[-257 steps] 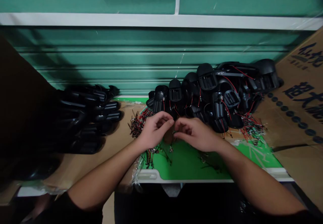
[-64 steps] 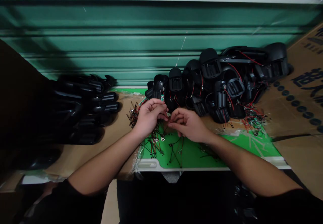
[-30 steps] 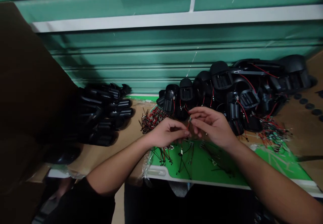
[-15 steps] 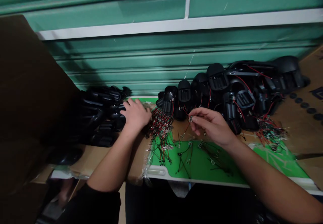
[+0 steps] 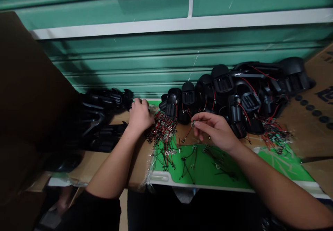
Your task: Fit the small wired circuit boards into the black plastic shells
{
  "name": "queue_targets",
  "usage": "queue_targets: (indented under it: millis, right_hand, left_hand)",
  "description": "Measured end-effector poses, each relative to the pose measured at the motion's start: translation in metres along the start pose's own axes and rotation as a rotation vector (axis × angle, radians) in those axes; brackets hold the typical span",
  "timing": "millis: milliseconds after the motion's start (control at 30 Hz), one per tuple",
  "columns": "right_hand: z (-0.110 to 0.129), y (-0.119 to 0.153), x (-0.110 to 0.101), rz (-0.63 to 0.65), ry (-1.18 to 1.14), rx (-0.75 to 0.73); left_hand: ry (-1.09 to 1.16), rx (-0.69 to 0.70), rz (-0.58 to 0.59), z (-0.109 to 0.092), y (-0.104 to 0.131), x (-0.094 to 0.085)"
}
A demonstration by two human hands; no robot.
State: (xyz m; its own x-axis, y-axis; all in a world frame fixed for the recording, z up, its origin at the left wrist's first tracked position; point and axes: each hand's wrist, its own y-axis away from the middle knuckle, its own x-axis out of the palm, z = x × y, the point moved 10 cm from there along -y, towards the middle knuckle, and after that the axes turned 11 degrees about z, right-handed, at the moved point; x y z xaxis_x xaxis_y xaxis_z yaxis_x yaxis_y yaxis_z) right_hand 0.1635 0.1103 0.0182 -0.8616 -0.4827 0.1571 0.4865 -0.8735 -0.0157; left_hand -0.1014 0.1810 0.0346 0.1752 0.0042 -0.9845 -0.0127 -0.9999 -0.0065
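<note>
My right hand (image 5: 212, 128) pinches a small wired part (image 5: 193, 123) between thumb and fingertips, its red wire hanging down to the left. My left hand (image 5: 141, 114) is closed, knuckles up, beside the black plastic parts (image 5: 100, 111) on the left; what its fingers hold, if anything, is hidden. Just right of it lies a dense heap of red and black wires (image 5: 163, 128). Black housings (image 5: 188, 94) with red wires stand behind my right hand. Loose dark wires (image 5: 188, 165) lie on the green board (image 5: 205, 175) below.
A large dark cardboard box (image 5: 28, 85) rises at the left. Another cardboard box (image 5: 317, 109) stands at the right, near a second wire heap (image 5: 278, 135). A green ribbed wall (image 5: 156, 50) with a white bar runs behind. Another person's hand (image 5: 63, 203) shows at lower left.
The fingers of my left hand, spread before, have curled in, and a black part beside them has shifted from its place. My right hand still pinches the wired part.
</note>
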Motion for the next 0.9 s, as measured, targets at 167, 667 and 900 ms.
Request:
queue_targets:
  millis: [167,667,900]
  right_hand:
    - [-0.003,0.001,-0.001,0.005,0.009,0.004]
    - [0.000,0.002,0.004,0.025,0.031,-0.004]
    - [0.006,0.004,0.005,0.010,0.053,-0.043]
  left_hand:
    - [0.153,0.268,0.021,-0.013,-0.007,0.006]
    - [0.387,-0.253,-0.125,0.049,-0.017,0.018]
    - [0.819,-0.242,-0.090,0.068,-0.033,0.040]
